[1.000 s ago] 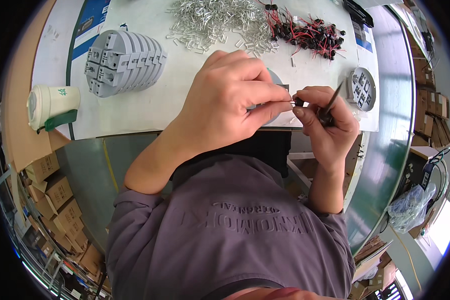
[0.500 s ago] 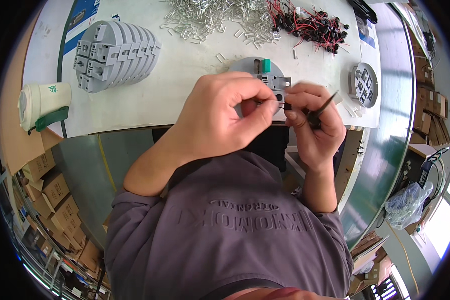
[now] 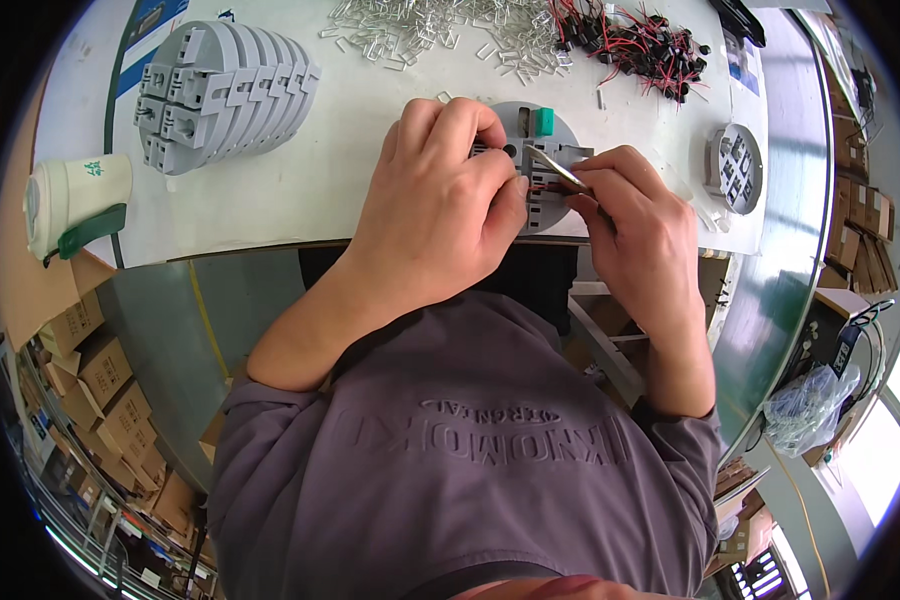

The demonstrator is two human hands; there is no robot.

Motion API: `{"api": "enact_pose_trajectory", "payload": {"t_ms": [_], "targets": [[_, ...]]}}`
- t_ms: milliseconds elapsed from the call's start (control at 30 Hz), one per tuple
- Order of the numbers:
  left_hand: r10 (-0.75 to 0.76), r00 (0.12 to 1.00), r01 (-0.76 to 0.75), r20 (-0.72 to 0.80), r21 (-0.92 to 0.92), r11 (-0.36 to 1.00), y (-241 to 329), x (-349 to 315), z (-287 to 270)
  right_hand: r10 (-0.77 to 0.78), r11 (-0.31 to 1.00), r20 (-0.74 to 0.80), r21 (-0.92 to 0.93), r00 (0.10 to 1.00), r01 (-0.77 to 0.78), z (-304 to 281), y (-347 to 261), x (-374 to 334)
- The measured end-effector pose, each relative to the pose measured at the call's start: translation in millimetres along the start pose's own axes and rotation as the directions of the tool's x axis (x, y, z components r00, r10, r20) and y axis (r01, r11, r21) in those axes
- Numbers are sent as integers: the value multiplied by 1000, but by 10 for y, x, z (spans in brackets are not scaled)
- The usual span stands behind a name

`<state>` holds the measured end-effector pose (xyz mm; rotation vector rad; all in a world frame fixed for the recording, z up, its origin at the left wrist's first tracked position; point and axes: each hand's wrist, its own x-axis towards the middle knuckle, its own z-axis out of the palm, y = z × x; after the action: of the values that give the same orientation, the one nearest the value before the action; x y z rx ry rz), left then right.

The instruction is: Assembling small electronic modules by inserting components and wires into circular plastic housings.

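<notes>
On the table before me lies a round grey plastic housing [image 3: 563, 128] with slots and a green block [image 3: 543, 122] on it. My left hand [image 3: 448, 190] is closed over its left side, fingers curled and thumb against it; what lies under the fingers is hidden. A small black round part [image 3: 510, 151] shows by the index finger. Pinched in my right hand [image 3: 630, 205] are metal tweezers [image 3: 555, 167], their bright tip slanting up and left over the housing. A bit of reddish wire [image 3: 540, 188] shows between the two hands.
A stack of grey round housings [image 3: 225, 100] stands at the left, near a cream cup with a green handle [image 3: 78, 205]. Bent metal wire pieces [image 3: 450, 30] and black parts with red wires [image 3: 645, 55] lie at the back. Another grey round piece [image 3: 735, 170] is at the right.
Both hands have come down onto the housing from just in front of it, where a small black part was between them. The tweezers have swung to point up and left.
</notes>
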<state>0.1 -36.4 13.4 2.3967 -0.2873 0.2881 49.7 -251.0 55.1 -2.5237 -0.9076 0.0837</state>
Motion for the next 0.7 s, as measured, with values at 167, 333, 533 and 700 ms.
{"api": "enact_pose_trajectory", "payload": {"t_ms": [167,333,533,700], "targets": [[8,1000,-9,-10,-82,997,-65,-71,-14,-66,976,74,-201,995,80,-31,-82,21],[48,998,-52,-40,-122,991,-191,-104,28,-128,959,-70,-262,989,106,357,-40,-259],[77,995,-82,-57,-81,993,-216,-83,68,-95,962,-100,-266,990,66,391,-79,-371],[36,999,-39,-36,-102,994,-242,-93,82,60,949,-127,314,990,-18,165,31,-187]]}}
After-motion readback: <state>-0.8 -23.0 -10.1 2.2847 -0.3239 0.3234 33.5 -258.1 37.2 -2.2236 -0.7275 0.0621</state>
